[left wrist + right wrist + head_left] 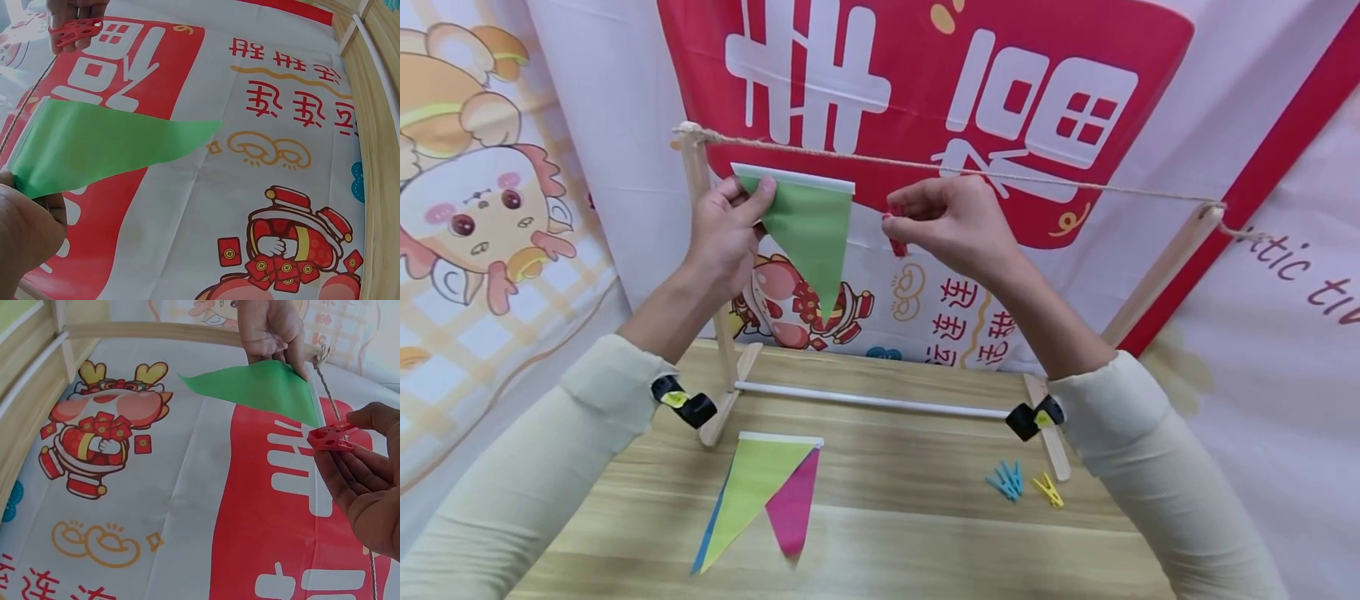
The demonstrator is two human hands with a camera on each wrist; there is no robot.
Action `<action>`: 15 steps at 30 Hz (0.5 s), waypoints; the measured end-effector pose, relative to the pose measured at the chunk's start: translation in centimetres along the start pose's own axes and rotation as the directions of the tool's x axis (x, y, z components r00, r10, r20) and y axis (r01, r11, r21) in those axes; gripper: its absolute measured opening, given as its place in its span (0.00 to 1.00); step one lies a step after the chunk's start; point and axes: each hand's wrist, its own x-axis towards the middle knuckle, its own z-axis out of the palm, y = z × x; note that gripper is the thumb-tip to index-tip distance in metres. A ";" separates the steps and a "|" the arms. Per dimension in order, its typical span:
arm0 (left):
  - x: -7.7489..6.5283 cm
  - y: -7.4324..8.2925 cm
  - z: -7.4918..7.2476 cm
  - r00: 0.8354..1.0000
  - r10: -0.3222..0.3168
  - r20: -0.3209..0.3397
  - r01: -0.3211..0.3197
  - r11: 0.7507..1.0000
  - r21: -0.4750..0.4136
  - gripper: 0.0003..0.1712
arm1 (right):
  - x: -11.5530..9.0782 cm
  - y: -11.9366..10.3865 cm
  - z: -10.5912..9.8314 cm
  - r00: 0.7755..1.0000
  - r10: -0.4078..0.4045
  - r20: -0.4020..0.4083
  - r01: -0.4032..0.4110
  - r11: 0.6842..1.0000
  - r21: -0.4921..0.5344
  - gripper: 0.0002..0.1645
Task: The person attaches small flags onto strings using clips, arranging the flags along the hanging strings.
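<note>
My left hand (pixel 724 229) pinches a green triangular pennant (pixel 808 229) by the upper left corner of its white top strip, thumb in front. The pennant hangs point down, just below a twine line (pixel 880 158) strung between two wooden posts. To the right of it, my right hand (pixel 958 221) pinches a red clothespin (pixel 897 229) between thumb and fingers. In the right wrist view the clothespin (pixel 331 436) appears close to the twine and overlaps the pennant's corner. On the table below lie a yellow-green pennant (pixel 760 483), a magenta pennant (pixel 793 512) and a blue one (pixel 711 525), partly overlapping.
Blue clothespins (pixel 1007 481) and a yellow clothespin (pixel 1047 490) lie on the wooden table (pixel 925 542) at the right. The stand's left post (pixel 694 167), right post (pixel 1165 267) and white crossbar (pixel 880 400) surround the work. A printed cloth (pixel 1000 75) hangs behind.
</note>
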 end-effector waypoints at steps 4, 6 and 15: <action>0.2 0.3 -0.1 1.000 -0.001 0.002 0.001 1.000 -0.016 0.29 | 0.6 -0.5 -0.2 1.000 0.003 0.002 -0.003 0.997 0.081 0.23; 0.3 0.4 -0.1 1.000 -0.004 0.002 0.004 1.000 -0.031 0.30 | 0.8 -0.7 -0.3 1.000 0.000 0.000 0.000 0.994 0.107 0.24; 0.6 0.9 -0.2 1.000 -0.026 -0.014 0.024 0.995 -0.100 0.32 | 1.9 -2.2 -0.3 0.999 0.035 -0.010 -0.033 0.987 0.159 0.26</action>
